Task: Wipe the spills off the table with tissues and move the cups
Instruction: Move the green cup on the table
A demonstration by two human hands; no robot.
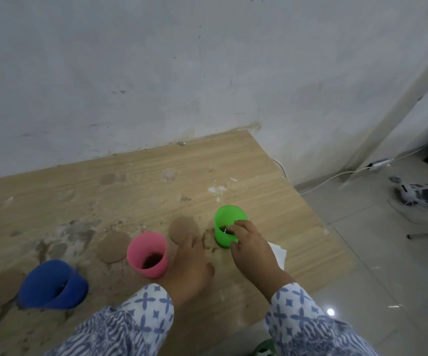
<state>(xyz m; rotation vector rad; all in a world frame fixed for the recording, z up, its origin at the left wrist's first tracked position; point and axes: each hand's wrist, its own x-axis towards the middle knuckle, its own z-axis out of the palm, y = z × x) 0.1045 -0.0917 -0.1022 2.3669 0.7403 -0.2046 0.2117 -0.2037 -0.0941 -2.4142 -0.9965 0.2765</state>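
Desk point(156, 163): wood grain, stained, with brownish spill marks point(209, 240) between the pink cup point(147, 255) and the green cup point(224, 237). The blue cup point(53, 286) stands at the near left. Left hand point(189, 265) lies flat on the desk, fingers straight, just beside the pink cup. Right hand point(251, 247) grips the green cup's rim, fingers curled over it. A white tissue point(278, 253) lies under the right wrist, at the desk's right edge.

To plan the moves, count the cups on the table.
3: blue cup at left, pink cup in the middle, green cup at right, gripped by the right hand.
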